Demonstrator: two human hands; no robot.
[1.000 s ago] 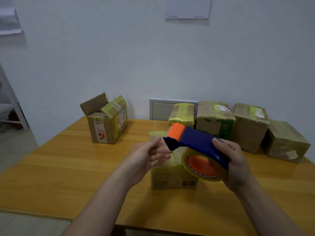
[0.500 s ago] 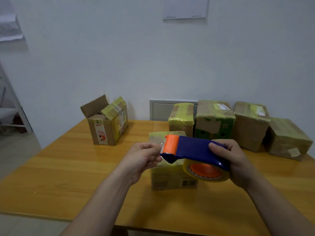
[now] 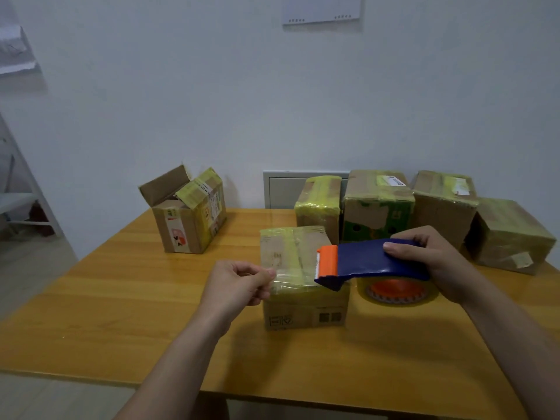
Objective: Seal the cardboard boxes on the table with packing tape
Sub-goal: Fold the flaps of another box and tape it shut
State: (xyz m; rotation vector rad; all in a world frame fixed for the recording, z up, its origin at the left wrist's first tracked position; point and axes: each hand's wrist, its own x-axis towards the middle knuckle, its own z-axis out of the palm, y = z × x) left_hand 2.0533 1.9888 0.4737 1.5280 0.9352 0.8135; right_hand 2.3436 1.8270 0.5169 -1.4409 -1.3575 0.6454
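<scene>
Soft, even light is seen throughout, faint shadows are thrown on the table (image 3: pixel 121 301), and the frame's edges are slightly blurred.

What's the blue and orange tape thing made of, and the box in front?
Tape dispenser: probably hard plastic, smooth and slightly glossy; light shines on its blue shell. Front box: brown cardboard, matt, printed marks on its side, top under shiny yellowish tape.

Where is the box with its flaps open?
In the head view, the open box stands alone at the far left of the table, near the wall, left of the row of taped boxes.
</scene>
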